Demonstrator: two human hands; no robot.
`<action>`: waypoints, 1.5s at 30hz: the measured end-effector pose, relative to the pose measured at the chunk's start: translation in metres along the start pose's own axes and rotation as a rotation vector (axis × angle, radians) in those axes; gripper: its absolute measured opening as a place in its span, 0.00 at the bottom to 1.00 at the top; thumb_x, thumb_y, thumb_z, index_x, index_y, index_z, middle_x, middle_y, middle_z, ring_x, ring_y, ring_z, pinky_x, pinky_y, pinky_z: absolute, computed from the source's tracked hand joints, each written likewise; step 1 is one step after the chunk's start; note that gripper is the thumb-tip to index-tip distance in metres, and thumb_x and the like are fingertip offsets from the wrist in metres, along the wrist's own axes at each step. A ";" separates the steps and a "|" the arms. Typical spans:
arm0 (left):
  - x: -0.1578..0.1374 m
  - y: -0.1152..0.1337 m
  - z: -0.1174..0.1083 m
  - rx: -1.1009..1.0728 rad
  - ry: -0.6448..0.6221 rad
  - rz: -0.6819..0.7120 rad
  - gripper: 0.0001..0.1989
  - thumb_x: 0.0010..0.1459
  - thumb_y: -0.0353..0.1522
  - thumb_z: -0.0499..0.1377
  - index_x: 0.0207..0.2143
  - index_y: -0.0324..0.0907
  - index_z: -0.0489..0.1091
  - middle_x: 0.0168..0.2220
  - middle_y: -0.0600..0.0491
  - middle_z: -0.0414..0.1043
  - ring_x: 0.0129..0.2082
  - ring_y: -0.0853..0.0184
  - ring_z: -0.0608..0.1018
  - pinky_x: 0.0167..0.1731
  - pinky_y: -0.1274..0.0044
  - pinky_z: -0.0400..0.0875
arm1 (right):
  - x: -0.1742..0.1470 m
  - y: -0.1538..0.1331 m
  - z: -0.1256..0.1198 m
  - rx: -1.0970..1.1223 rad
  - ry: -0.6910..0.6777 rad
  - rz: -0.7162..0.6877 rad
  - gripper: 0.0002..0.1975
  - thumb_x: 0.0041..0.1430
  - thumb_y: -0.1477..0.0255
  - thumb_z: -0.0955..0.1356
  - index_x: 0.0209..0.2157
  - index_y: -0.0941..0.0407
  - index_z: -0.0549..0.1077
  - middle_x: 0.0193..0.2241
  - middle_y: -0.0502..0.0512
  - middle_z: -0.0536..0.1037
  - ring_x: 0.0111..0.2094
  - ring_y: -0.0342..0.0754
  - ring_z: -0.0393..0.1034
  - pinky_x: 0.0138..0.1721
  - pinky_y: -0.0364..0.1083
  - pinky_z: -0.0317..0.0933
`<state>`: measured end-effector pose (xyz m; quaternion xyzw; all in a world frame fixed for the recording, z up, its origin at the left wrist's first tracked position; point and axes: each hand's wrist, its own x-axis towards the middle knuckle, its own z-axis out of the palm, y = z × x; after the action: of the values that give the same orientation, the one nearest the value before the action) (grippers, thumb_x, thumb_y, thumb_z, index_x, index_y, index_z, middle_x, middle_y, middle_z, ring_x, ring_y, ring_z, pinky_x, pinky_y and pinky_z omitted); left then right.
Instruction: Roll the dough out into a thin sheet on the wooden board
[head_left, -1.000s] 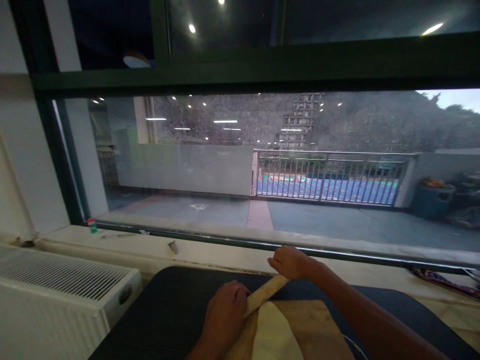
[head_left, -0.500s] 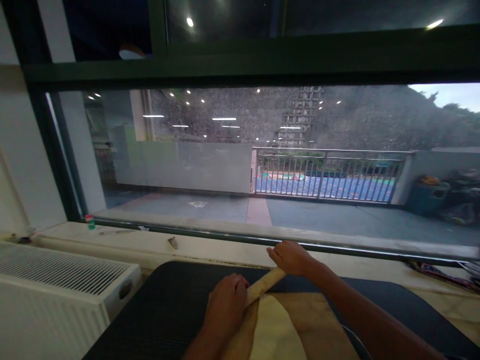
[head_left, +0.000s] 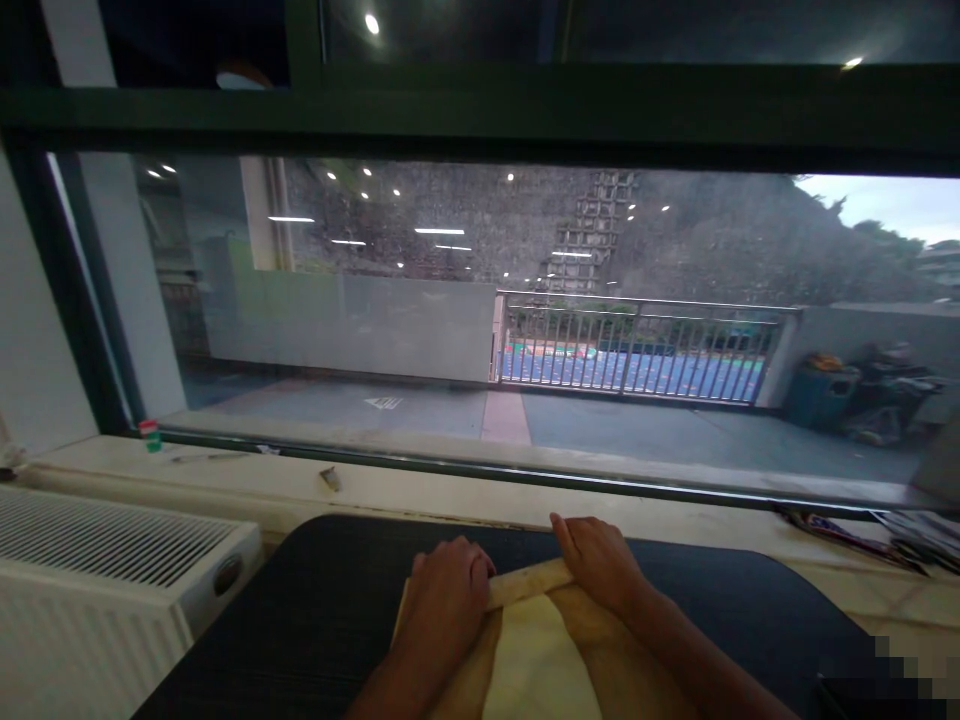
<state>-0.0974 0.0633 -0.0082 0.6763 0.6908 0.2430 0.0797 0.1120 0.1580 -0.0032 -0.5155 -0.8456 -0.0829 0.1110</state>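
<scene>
The fingers of the left hand (head_left: 444,592) curl down over one end of a pale wooden rolling pin (head_left: 527,583), and those of the right hand (head_left: 600,563) lie together, flattened over the other end, so that each palm presses from above rather than clamping; that open, pushing hold lets the pin turn under the hands. The pin lies across the far edge of a thin sheet of pale yellow dough (head_left: 541,665), which spreads toward the person on a brown wooden board (head_left: 626,672). The board rests on a dark ribbed mat (head_left: 315,610), which probably keeps it from sliding. Beyond stand a white window sill (head_left: 247,478) and, at left, a white slatted radiator (head_left: 105,560).
</scene>
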 end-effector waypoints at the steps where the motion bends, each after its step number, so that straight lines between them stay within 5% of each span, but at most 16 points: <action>1: 0.000 0.001 0.000 0.013 -0.003 0.009 0.19 0.65 0.31 0.45 0.34 0.47 0.75 0.39 0.52 0.77 0.43 0.62 0.75 0.42 0.70 0.59 | 0.002 0.001 0.003 -0.002 -0.018 -0.005 0.33 0.74 0.63 0.47 0.31 0.55 0.77 0.32 0.59 0.81 0.37 0.51 0.76 0.37 0.46 0.58; 8: 0.009 -0.001 -0.001 0.006 -0.067 -0.036 0.20 0.65 0.31 0.43 0.35 0.47 0.76 0.39 0.52 0.78 0.43 0.62 0.76 0.43 0.69 0.60 | 0.026 0.014 0.012 -0.074 -0.198 -0.197 0.12 0.67 0.70 0.61 0.41 0.55 0.76 0.39 0.62 0.79 0.42 0.54 0.74 0.37 0.46 0.61; 13: 0.013 -0.003 0.000 -0.009 -0.037 -0.072 0.21 0.64 0.31 0.44 0.32 0.48 0.77 0.37 0.54 0.80 0.40 0.63 0.78 0.43 0.70 0.61 | 0.036 0.012 0.006 -0.091 -0.232 -0.255 0.09 0.64 0.72 0.64 0.40 0.55 0.76 0.39 0.62 0.79 0.42 0.55 0.74 0.37 0.47 0.63; 22: 0.008 -0.002 -0.001 -0.039 -0.021 -0.033 0.18 0.63 0.32 0.46 0.32 0.48 0.75 0.36 0.56 0.78 0.39 0.67 0.77 0.39 0.76 0.63 | -0.014 -0.002 -0.021 -0.022 0.005 0.058 0.34 0.73 0.62 0.48 0.29 0.56 0.78 0.30 0.62 0.80 0.34 0.53 0.77 0.36 0.48 0.61; 28: 0.008 0.002 -0.001 -0.024 -0.033 0.011 0.17 0.61 0.30 0.46 0.31 0.46 0.74 0.36 0.53 0.77 0.38 0.66 0.76 0.41 0.75 0.63 | -0.034 -0.003 -0.012 0.028 0.013 0.104 0.32 0.73 0.63 0.48 0.30 0.54 0.78 0.32 0.59 0.81 0.35 0.51 0.77 0.35 0.46 0.60; 35: 0.022 -0.002 0.000 -0.043 -0.107 -0.071 0.19 0.60 0.30 0.46 0.32 0.48 0.77 0.35 0.54 0.80 0.37 0.64 0.79 0.36 0.75 0.65 | 0.000 0.004 -0.004 0.014 -0.025 0.057 0.29 0.72 0.63 0.53 0.30 0.58 0.78 0.32 0.65 0.80 0.37 0.54 0.76 0.39 0.49 0.60; 41: 0.031 -0.007 -0.005 -0.099 -0.131 -0.086 0.20 0.59 0.29 0.47 0.29 0.49 0.79 0.35 0.55 0.81 0.38 0.65 0.79 0.36 0.77 0.66 | 0.019 0.006 -0.019 0.018 -0.053 0.021 0.26 0.72 0.62 0.56 0.30 0.59 0.77 0.32 0.65 0.80 0.39 0.54 0.76 0.39 0.47 0.60; 45: 0.030 -0.011 -0.006 -0.133 -0.132 -0.069 0.20 0.60 0.29 0.45 0.29 0.47 0.78 0.35 0.55 0.80 0.38 0.67 0.79 0.38 0.78 0.67 | 0.001 0.001 -0.037 0.024 -0.040 0.028 0.32 0.73 0.58 0.51 0.29 0.59 0.78 0.30 0.65 0.80 0.37 0.54 0.77 0.37 0.47 0.60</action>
<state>-0.1117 0.0920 -0.0014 0.6599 0.6891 0.2405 0.1782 0.1165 0.1499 0.0323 -0.5275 -0.8413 -0.0612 0.1014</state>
